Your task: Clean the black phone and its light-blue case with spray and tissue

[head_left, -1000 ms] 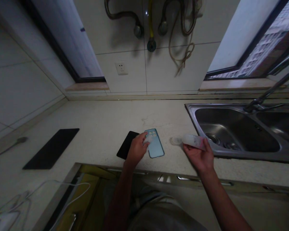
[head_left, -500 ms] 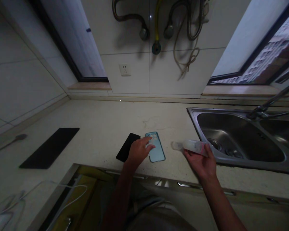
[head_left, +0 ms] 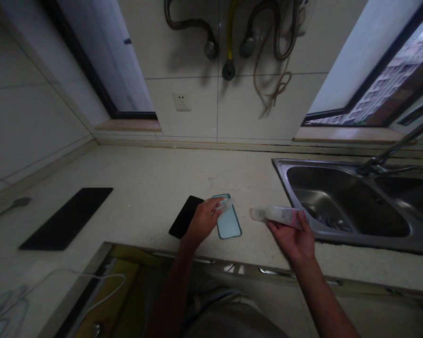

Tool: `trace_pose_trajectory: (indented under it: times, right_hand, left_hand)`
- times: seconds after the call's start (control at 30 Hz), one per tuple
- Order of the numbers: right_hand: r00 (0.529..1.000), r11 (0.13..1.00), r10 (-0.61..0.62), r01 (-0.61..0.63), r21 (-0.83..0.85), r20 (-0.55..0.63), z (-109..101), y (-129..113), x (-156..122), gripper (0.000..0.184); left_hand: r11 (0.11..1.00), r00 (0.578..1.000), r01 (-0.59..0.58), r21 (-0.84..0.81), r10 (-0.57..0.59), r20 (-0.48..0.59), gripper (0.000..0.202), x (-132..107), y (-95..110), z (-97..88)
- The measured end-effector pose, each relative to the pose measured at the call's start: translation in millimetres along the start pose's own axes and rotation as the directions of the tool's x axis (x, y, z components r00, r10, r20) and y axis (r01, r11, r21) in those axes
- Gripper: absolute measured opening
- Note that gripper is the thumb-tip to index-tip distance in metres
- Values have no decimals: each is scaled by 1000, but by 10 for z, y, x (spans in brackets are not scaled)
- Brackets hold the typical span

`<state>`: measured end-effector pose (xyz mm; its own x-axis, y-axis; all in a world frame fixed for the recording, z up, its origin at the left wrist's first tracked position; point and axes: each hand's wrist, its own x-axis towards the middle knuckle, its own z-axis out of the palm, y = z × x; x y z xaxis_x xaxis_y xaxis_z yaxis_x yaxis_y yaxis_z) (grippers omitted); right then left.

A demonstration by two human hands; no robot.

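Observation:
My left hand [head_left: 202,219] is closed in a pinch over the upper part of a light-blue phone case [head_left: 229,224]. A small translucent whitish piece [head_left: 227,203] shows at its fingertips; its kind is unclear. Partly under that hand lies a black phone-shaped slab [head_left: 185,217], left of the case. My right hand [head_left: 296,239] grips a translucent bottle [head_left: 284,214] with pink markings, held sideways near the sink. At the bottle's left end is a small clear cap-like piece [head_left: 257,214]; whether it is attached cannot be made out.
A steel double sink [head_left: 345,202] with a faucet [head_left: 380,162] is at the right. On the counter [head_left: 155,173] at the left lies a black mat [head_left: 66,218]. White cables [head_left: 102,277] trail at the lower left. Hoses [head_left: 229,28] hang on the wall.
My left fingertips have closed, and a translucent whitish piece now shows between them above the case. My right hand and the bottle have hardly moved.

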<state>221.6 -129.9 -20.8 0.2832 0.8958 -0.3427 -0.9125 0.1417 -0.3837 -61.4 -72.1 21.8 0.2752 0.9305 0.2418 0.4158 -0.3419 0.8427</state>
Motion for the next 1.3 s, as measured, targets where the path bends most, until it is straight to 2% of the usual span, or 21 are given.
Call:
trace_pose_trajectory:
  times: [0.1,0.17,0.27,0.37,0.47,0.57,0.67,0.73,0.8,0.97,1.1,1.3]
  right_hand:
    - [1000,1000,-6,6,-8,-2,-7,6,1,23]
    - [1000,1000,-9,9,-14,-2,-15,10,5,25]
    - [1000,1000,-13,13,-21,0,-29,13,17,26]
    - [1000,1000,-14,15,-22,7,-38,15,26,26]
    - [1000,1000,-12,13,-16,12,-36,17,27,27]
    - [1000,1000,-10,10,-16,-4,-33,15,27,27]
    - [1000,1000,-6,6,-26,5,-46,13,33,26]
    - [1000,1000,-9,9,-27,29,-64,16,41,26]
    - [998,1000,-14,16,-25,53,-81,20,49,25]
    - [998,999,-11,13,-31,61,-88,24,55,24]
    - [999,999,-8,10,-39,40,-57,16,38,25]
    - [1000,1000,-7,8,-25,9,-11,12,5,26]
  left_hand:
    - [996,993,90,-16,-90,-72,46,6,-1,-10]
    - [993,992,113,-19,-114,-61,50,4,22,-25]
    - [993,994,96,62,-93,-48,52,0,64,-43]
    - [977,995,61,203,-43,-91,51,5,95,-50]
    - [971,992,29,239,2,-129,45,11,131,-62]
    - [995,991,32,96,-19,-131,39,1,189,-91]
    - [966,990,125,-225,-137,-38,40,-20,242,-126]
    - [869,973,225,-441,-222,60,40,-29,249,-141]
    - [744,954,285,-605,-278,108,40,-27,226,-146]
    - [386,913,283,-878,-388,123,46,-1,106,-110]
    - [160,853,300,-940,-487,189,44,16,63,-3]
    - [-10,772,348,-938,-564,292,30,78,38,214]
